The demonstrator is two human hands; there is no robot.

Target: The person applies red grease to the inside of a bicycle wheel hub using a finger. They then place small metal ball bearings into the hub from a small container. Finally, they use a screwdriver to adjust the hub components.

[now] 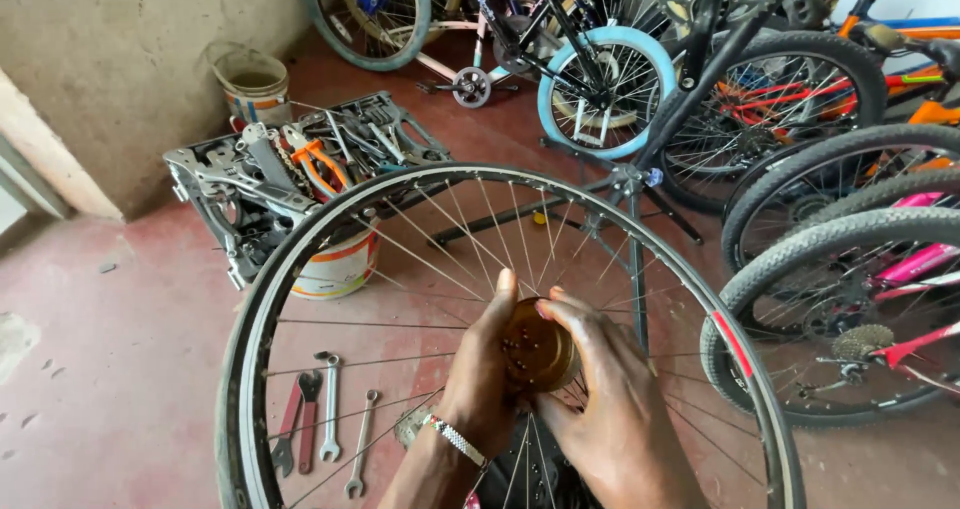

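A bare spoked bicycle wheel rim stands upright in front of me, without a tyre. At its centre sits a brown, round hub part. My left hand, with a beaded bracelet on the wrist, grips the hub part from the left, thumb up. My right hand cups the same part from the right, fingers curled round it. Both hands hide most of the hub and the lower spokes.
Several spanners lie on the red floor at lower left. An open tool case rests on a paint bucket; another bucket stands by the wall. Parked bicycles crowd the back and right side.
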